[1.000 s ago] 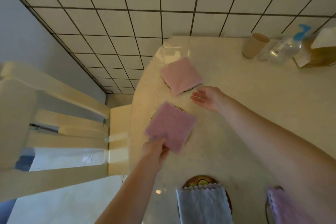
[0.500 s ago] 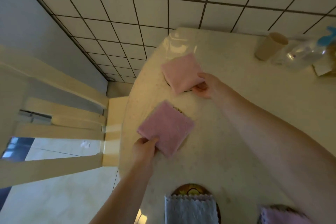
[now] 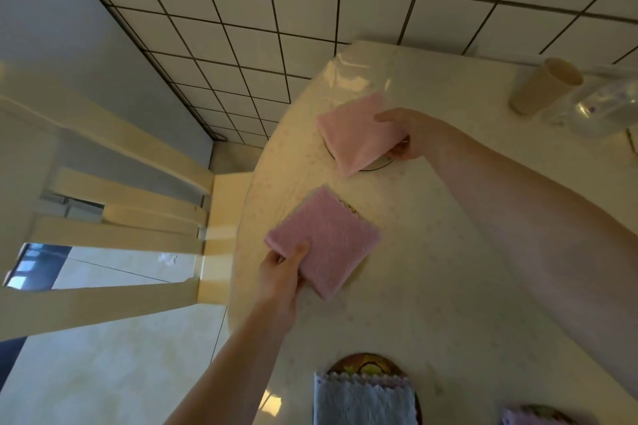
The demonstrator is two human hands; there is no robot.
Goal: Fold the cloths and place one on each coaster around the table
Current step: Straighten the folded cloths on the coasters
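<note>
Two folded pink cloths lie near the table's left edge. The nearer, mauve-pink cloth [image 3: 328,238] covers a coaster whose rim [image 3: 349,206] peeks out behind it; my left hand [image 3: 281,274] pinches its near-left corner. The farther, pale pink cloth [image 3: 355,131] lies over a round coaster [image 3: 378,165]; my right hand [image 3: 407,133] grips its right edge, thumb on top. A folded blue-grey cloth [image 3: 362,400] rests on a patterned coaster [image 3: 366,362] at the bottom. A lilac cloth [image 3: 528,419] shows at the bottom right.
The cream table [image 3: 448,269] has its curved edge on the left. A cream chair [image 3: 114,217] stands close against that edge. At the back right are a beige cup [image 3: 542,86] and a clear plastic bottle [image 3: 600,107]. Tiled floor lies beyond.
My right hand reached forward from the bare table and took hold of the pale pink cloth's right edge. My left hand kept its pinch on the mauve cloth, which settled on the coaster.
</note>
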